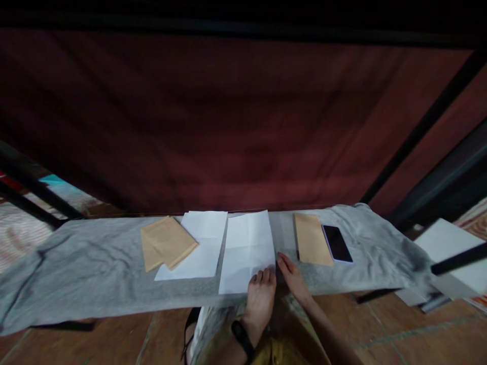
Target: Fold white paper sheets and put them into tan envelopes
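A white sheet of paper [248, 243] with crossing fold creases lies flat on the grey cloth in front of me. My left hand [262, 296], with a dark band at the wrist, is closed at the sheet's lower right corner, its fingers curled down onto the paper. Just beside the sheet's right edge is my right hand [292, 278], fingers stretched out and pointing at that edge; whether they touch it is hard to tell. Left of this sheet, more white paper [207, 253] lies partly under several brown envelopes [169, 243].
A narrow bench or table is draped with a grey cloth [102, 268]. To the right lie another brown envelope [312, 239] and a phone [337, 244] with a dark screen. A dark red fabric panel [243, 126] rises behind, with black metal bars [426, 121] at the sides.
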{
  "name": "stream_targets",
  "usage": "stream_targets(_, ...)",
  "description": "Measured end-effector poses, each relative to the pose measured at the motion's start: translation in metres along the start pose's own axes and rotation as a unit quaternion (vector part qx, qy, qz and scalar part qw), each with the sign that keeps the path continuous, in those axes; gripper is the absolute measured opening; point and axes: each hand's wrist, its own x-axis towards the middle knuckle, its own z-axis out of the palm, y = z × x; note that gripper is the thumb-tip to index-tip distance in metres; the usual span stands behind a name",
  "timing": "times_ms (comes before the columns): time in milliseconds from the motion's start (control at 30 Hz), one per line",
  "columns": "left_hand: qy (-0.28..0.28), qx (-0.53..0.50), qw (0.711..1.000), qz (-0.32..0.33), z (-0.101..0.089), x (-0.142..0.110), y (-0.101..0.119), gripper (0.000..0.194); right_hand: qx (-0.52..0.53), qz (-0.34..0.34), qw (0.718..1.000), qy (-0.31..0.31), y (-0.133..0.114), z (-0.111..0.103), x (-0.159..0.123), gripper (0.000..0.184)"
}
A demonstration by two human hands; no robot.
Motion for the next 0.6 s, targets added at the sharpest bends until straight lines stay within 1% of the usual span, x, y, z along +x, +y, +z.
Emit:
stream_targets(100, 0.005, -0.038, 0.999, 0.017, 0.007, -0.002, 0.007, 0.036, 0.009, 0.018, 1.0, -0.012, 0.001, 0.004, 0.009, 0.045)
stream_targets(167, 0.026, -0.07, 0.997, 0.015, 0.013, -0.006, 0.003, 0.03, 0.002, 0.017, 1.0, -0.008, 0.005, 0.001, 0.014, 0.044)
stream_targets(233, 0.06, -0.078, 0.995, 0.009, 0.02, -0.011, -0.01, 0.037, -0.01, 0.017, 1.0, 0.002, 0.009, -0.003, 0.018, 0.045)
stream_targets(300, 0.095, -0.051, 0.994, -0.002, 0.03, -0.016, -0.03, 0.046, -0.026, 0.015, 0.999, 0.013, 0.013, -0.007, 0.02, 0.045)
stream_targets(433, 0.128, 0.018, 0.989, -0.077, 0.052, -0.022, -0.071, 0.058, -0.062, 0.012, 0.998, 0.031, 0.015, -0.011, 0.018, 0.043)
stream_targets(500, 0.124, 0.033, 0.987, -0.093, 0.06, -0.023, -0.081, 0.063, -0.076, 0.009, 0.996, 0.042, 0.012, -0.011, 0.015, 0.042)
stream_targets(600, 0.122, 0.041, 0.986, -0.103, 0.067, -0.024, -0.083, 0.064, -0.155, -0.034, 0.984, 0.081, -0.001, -0.004, 0.012, 0.041)
